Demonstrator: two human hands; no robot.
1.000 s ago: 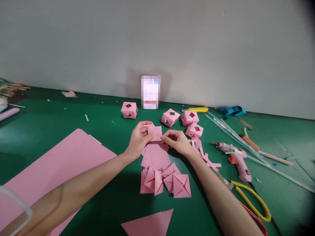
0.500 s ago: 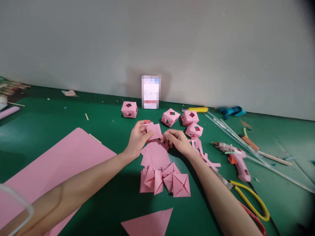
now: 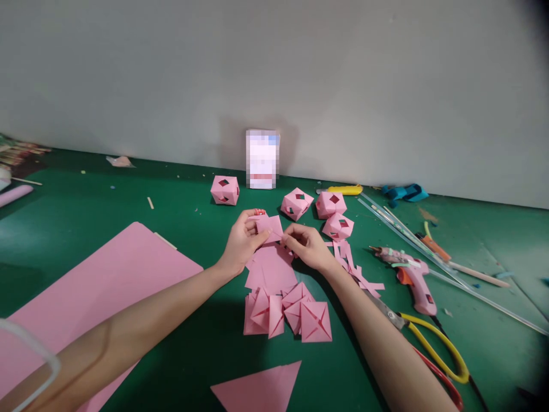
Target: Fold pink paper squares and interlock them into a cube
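My left hand [image 3: 244, 240] pinches a small folded square of pink paper [image 3: 268, 228], thumb on its face and fingers behind. My right hand [image 3: 306, 245] has its thumb and forefinger closed at the square's lower right corner. Under both hands lies a stack of plain pink paper pieces [image 3: 272, 272]. Nearer to me are several folded pink paper squares [image 3: 316, 321], some overlapping, with their flaps meeting at the middle. A pink paper triangle [image 3: 261, 392] is at the front edge of the view.
Several pink paper balls with cut-out holes [image 3: 297, 204] stand behind my hands. A large pink sheet [image 3: 107, 280] covers the left. To the right are paper strips [image 3: 354, 266], a glue gun [image 3: 414, 274], scissors [image 3: 433, 343], glue sticks [image 3: 472, 289] and a yellow cutter [image 3: 345, 190]. A lit screen [image 3: 262, 160] leans on the wall.
My right hand has shifted slightly left, and its fingers have closed onto the folded square's corner. The left hand keeps its hold in nearly the same place.
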